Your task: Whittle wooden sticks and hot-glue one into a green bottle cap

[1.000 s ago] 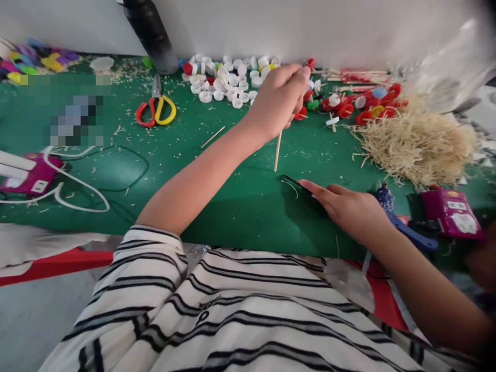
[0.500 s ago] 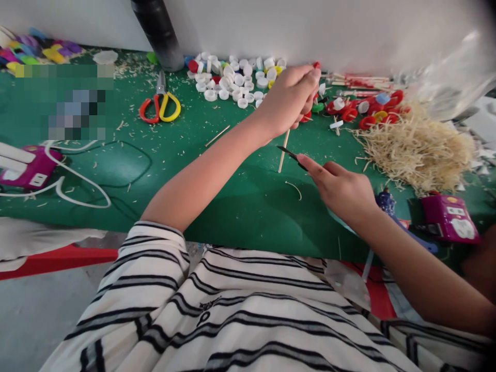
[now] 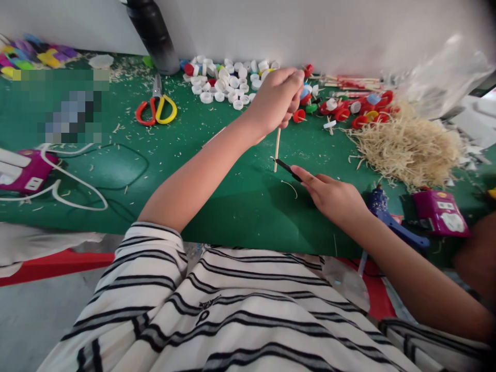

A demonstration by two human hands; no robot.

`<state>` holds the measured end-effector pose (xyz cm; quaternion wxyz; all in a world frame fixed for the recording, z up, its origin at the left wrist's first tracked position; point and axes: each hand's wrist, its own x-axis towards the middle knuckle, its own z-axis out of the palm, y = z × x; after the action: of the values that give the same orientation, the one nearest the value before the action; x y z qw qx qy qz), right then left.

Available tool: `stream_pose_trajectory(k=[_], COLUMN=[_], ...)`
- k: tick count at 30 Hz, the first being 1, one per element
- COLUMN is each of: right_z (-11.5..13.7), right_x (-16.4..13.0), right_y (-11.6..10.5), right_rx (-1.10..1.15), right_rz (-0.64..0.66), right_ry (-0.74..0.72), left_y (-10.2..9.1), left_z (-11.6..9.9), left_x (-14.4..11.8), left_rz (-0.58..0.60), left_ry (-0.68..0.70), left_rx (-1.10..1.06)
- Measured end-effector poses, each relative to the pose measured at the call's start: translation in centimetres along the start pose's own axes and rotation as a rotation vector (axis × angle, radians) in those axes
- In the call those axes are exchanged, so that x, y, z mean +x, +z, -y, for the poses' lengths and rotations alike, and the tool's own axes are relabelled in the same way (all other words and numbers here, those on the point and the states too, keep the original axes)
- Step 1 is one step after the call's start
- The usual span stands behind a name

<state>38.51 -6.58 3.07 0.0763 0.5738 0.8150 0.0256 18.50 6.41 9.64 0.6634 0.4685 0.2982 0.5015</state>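
A thin wooden stick (image 3: 277, 147) hangs down from my left hand (image 3: 277, 98), whose fingers are wrapped round its upper part. My right hand (image 3: 333, 199) is closed on a knife (image 3: 289, 169) with a dark blade. The blade lies across the stick close to its lower end, touching it as far as I can see. Just below the blade, a pale curled shaving (image 3: 290, 188) lies on the green tabletop (image 3: 232, 206). White bottle caps (image 3: 222, 85) are spread behind my left forearm, and red caps on sticks (image 3: 343, 114) are to the right of that hand.
A heap of wood shavings (image 3: 411, 144) lies at the right, with a blue glue gun (image 3: 391, 219) and a purple power socket (image 3: 440, 213) nearer me. Scissors (image 3: 157, 106) and a dark bottle (image 3: 153, 36) are at the back left. A white cable (image 3: 79, 194) loops at left.
The knife blade has moved down the stick from its middle to near the lower end. The stick now hangs more upright. The whole view has shifted slightly.
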Motion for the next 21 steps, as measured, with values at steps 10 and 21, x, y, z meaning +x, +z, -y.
stream_pose_trajectory(k=[10, 21], right_z=[-0.6, -1.7], right_x=[-1.4, -3.1], right_y=[0.5, 0.0], right_rx=[-0.059, -0.088], right_rz=[0.062, 0.007], right_ry=[-0.066, -0.060], left_y=[-0.9, 0.0], left_z=[0.1, 0.3], left_x=[0.1, 0.0], left_rz=[0.006, 0.034], left_ry=[-0.069, -0.002], left_rx=[-0.132, -0.107])
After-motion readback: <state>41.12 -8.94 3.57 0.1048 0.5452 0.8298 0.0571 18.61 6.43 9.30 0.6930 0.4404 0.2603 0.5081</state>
